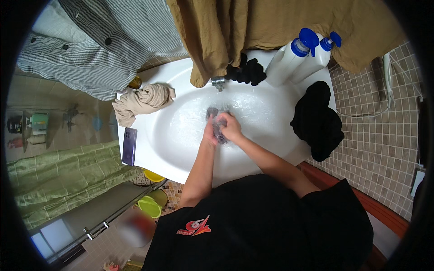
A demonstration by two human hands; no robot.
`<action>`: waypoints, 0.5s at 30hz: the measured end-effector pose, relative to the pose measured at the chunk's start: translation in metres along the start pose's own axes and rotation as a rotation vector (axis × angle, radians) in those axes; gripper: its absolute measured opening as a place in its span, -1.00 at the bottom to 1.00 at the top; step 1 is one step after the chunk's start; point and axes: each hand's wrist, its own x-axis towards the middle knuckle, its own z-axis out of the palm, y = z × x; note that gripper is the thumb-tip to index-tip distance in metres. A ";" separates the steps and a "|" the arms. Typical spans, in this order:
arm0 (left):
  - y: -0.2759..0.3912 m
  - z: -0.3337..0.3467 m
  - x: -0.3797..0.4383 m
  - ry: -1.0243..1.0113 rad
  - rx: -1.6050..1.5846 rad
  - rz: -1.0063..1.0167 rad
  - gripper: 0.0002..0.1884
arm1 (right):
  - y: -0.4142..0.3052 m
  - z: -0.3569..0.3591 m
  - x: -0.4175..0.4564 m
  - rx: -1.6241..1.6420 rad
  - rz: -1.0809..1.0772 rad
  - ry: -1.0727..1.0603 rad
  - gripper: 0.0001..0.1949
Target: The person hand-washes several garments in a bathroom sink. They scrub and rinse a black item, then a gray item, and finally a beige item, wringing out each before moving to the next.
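Water runs from a chrome faucet (218, 83) into the white washbasin (162, 142). Under the stream, both hands are on a wet dark grey cloth item (221, 134), perhaps a sock. My left hand (210, 130) holds it from the left side, palm turned inward. My right hand (231, 127) has its fingers curled over the cloth from the right. One end of the cloth shows above the hands, near the falling water. Its middle is partly hidden by my fingers and the splashing.
On the basin's left rim lie a rolled beige cloth (145, 101) and a smartphone (129, 146). Black cloth (317, 122) rests on the right rim, and a smaller black bundle (249, 71) beside the faucet. Two white pump bottles (284, 62) stand behind. A brown garment (210, 40) hangs low over the faucet.
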 end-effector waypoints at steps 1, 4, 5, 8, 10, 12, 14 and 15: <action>0.001 -0.002 -0.002 -0.069 -0.014 -0.010 -0.56 | -0.020 -0.006 -0.013 -0.078 -0.048 -0.033 -0.71; -0.001 0.018 -0.010 -0.123 0.060 0.182 -0.68 | -0.051 -0.015 -0.038 -0.113 -0.178 -0.084 -0.76; -0.007 0.026 -0.014 -0.104 0.086 0.226 -0.70 | -0.054 -0.014 -0.042 -0.141 -0.195 -0.092 -0.76; -0.008 0.026 -0.017 -0.128 0.037 0.152 -0.78 | -0.064 -0.018 -0.045 -0.205 -0.283 -0.089 -0.75; -0.016 0.007 -0.006 -0.190 0.349 0.331 -0.79 | -0.060 -0.013 -0.042 -0.249 -0.366 -0.032 -0.79; -0.014 0.000 0.006 -0.508 0.056 0.073 -0.70 | -0.050 -0.008 -0.035 -0.301 -0.361 0.021 -0.81; -0.022 0.019 -0.005 -0.397 0.258 0.148 -0.69 | -0.035 -0.009 -0.019 -0.361 -0.265 0.083 -0.84; -0.027 0.026 -0.011 -0.332 0.354 0.191 -0.68 | -0.027 -0.011 -0.012 -0.387 -0.220 0.104 -0.85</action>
